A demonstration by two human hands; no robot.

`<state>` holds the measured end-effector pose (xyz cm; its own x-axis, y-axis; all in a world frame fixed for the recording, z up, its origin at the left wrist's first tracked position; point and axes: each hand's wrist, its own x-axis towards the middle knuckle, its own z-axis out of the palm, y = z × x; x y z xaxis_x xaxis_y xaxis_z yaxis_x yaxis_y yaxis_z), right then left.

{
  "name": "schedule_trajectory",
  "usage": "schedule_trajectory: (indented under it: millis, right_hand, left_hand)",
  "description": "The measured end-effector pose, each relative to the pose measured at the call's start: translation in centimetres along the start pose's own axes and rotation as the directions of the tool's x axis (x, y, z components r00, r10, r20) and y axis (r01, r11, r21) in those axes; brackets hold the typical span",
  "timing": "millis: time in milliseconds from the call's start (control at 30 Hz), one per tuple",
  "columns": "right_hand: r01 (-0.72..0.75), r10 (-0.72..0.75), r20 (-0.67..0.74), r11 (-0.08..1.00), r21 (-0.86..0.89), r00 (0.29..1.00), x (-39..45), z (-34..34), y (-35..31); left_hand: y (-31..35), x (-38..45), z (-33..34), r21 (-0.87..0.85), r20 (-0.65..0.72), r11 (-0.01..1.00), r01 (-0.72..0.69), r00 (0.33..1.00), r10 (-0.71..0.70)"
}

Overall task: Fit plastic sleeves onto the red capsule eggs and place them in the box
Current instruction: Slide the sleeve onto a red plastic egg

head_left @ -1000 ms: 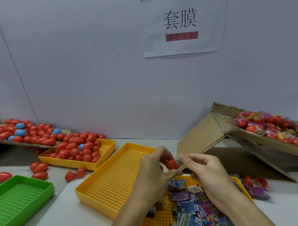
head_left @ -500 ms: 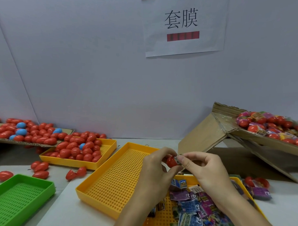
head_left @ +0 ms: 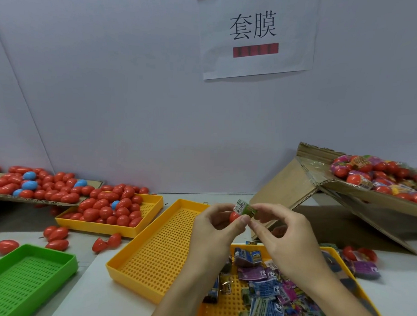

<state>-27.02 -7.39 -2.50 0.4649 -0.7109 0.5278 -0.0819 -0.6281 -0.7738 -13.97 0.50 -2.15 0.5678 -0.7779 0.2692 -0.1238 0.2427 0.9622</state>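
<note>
Sleeve (head_left: 244,207) is now part-way over the egg (head_left: 234,216); a second ago it was only at the tip. Left hand (head_left: 218,229) pinches the egg, right hand (head_left: 279,233) pinches the sleeve's edge, both held above the yellow tray (head_left: 152,257). Fit looks under way, not seated. Box (head_left: 320,185) sits to the right, already holding sleeved eggs; this one goes there next, I'd guess.

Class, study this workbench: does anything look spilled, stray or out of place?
Yes. Several loose red eggs lie on the table outside the yellow tray of eggs, as if spilled. A few blue eggs are mixed among the red ones on the cardboard sheet.
</note>
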Motion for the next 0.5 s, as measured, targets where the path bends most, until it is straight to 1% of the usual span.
schedule_trajectory:
  millis: [133, 200, 367, 500]
  right_hand:
    - [-0.021, 0.020, 0.015, 0.998, 0.063, 1.000, 0.08, 0.05, -0.01]
    - [-0.008, 0.007, 0.014, 0.999, 0.047, 1.000, 0.01, 0.10, 0.05]
    - [0.073, -0.075, -0.003, 0.988, -0.133, 0.997, -0.31, 0.41, 0.06]
    - [0.087, -0.097, -0.034, 0.971, -0.222, 0.995, -0.40, 0.83, 0.39]
  left_hand:
    - [-0.18, 0.12, -0.11, -0.064, 0.007, 0.997, 0.035, 0.999, -0.035]
    - [-0.20, 0.16, -0.14, -0.094, 0.010, 0.994, 0.062, 0.998, -0.062]
    - [0.06, -0.07, 0.12, -0.051, 0.017, 0.998, 0.049, 0.999, -0.048]
    - [0.25, -0.38, 0.62, 0.036, 0.022, 0.999, -0.003, 1.000, 0.002]
